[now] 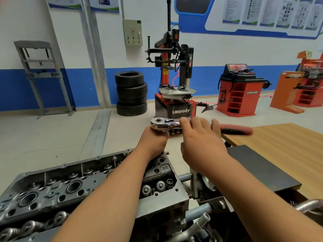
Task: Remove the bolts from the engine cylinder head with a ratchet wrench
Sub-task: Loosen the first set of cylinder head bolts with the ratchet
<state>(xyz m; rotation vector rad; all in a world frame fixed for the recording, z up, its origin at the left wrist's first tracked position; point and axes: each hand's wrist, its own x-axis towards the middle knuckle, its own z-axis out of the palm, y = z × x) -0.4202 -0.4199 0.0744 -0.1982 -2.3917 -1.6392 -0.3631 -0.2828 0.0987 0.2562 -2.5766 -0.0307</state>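
Both bare forearms reach forward from the bottom edge and converge toward the middle. The left hand (pixel 154 139) is curled into a fist, knuckles up, and grips the ratchet wrench (pixel 164 124) directly under its head. Its fingers hide the part it holds. The left wrist is straight, in line with the forearm. The right hand (pixel 201 137) sits just beside it, back of the hand up. Its fingers (pixel 195 122) are fairly straight and spread, and lie across the wrench's shank. One finger is set apart to the right, and the hand is slightly blurred.
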